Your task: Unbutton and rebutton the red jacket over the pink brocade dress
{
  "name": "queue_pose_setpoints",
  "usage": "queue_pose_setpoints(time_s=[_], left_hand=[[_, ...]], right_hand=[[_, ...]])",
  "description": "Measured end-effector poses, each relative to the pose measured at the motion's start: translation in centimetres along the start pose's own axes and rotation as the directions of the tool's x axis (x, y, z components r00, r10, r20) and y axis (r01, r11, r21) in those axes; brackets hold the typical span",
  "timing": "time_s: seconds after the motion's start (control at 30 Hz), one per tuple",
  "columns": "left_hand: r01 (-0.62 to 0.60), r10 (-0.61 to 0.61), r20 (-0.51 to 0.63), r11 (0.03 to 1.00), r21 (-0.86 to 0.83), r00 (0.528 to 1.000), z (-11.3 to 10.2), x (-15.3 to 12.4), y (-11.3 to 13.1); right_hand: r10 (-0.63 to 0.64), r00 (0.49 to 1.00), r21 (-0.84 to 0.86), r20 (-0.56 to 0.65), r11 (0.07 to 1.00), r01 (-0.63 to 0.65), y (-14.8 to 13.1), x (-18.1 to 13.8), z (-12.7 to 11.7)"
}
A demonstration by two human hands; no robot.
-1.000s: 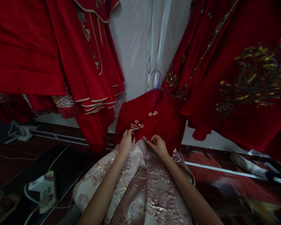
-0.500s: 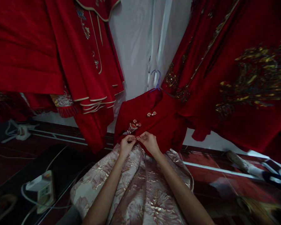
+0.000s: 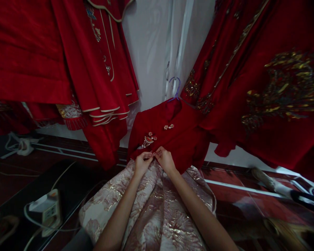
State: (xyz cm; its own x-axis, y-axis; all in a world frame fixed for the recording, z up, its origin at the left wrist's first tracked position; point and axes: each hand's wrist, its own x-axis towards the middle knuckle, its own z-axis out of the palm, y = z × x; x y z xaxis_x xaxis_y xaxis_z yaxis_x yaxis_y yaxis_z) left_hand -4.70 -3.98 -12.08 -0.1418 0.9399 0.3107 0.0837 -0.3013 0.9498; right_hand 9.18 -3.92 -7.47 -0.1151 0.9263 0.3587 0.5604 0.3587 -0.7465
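Observation:
A red jacket (image 3: 183, 139) on a purple hanger (image 3: 177, 91) lies spread over a shiny floral brocade cloth (image 3: 146, 195). On its front are a jewelled clasp (image 3: 169, 127) and a fan-shaped brooch (image 3: 148, 139) with hanging beads. Just below the brooch, my left hand (image 3: 142, 164) pinches one side of a small jewelled clasp (image 3: 154, 153) at the jacket's lower front. My right hand (image 3: 165, 161) pinches the other side, fingertips nearly touching the left ones. Whether the clasp's two halves are joined is too small to tell.
Red garments with pale piping (image 3: 102, 76) hang at left, and gold-embroidered red garments (image 3: 282, 87) at right. A power strip (image 3: 51, 212) with cables sits on a black surface at lower left. A person's leg and shoe (image 3: 267, 179) show at right.
My right hand has shifted slightly left and down, its fingers bending a little at the clasp. My left hand stays nearly in place. The garments have barely moved.

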Motion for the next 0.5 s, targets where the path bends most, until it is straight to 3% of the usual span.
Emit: queue_pose_setpoints(time_s=[0.13, 0.27, 0.37, 0.4, 0.47, 0.5], left_hand=[[0.013, -0.011, -0.030, 0.996, 0.091, 1.000, -0.3, -0.2, -0.2], [-0.059, 0.056, 0.021, 0.980, 0.191, 0.998, -0.5, -0.5, 0.2], [-0.080, 0.080, 0.011, 0.967, 0.241, 0.997, -0.5, -0.5, 0.2], [-0.074, 0.078, -0.008, 0.967, 0.245, 0.997, -0.5, -0.5, 0.1], [-0.049, 0.062, -0.050, 0.971, 0.234, 0.997, -0.3, -0.5, -0.1], [-0.035, 0.051, -0.067, 0.975, 0.221, 0.996, -0.3, -0.6, -0.2]], right_hand=[[-0.007, 1.000, 0.003, 0.014, 1.000, 0.007, 0.3, -0.1, 0.4], [0.017, 1.000, 0.036, 0.000, 0.999, -0.017, 0.6, 0.3, 0.9], [0.036, 0.977, 0.276, 0.210, 0.956, -0.095, 2.1, 0.1, -1.5], [0.037, 0.946, 0.372, 0.322, 0.914, -0.162, 3.0, -0.4, -3.1], [0.059, 0.798, 0.447, 0.600, 0.803, -0.395, 5.2, -2.3, -7.5], [0.110, 0.748, 0.437, 0.655, 0.752, -0.493, 6.3, -3.7, -10.0]])
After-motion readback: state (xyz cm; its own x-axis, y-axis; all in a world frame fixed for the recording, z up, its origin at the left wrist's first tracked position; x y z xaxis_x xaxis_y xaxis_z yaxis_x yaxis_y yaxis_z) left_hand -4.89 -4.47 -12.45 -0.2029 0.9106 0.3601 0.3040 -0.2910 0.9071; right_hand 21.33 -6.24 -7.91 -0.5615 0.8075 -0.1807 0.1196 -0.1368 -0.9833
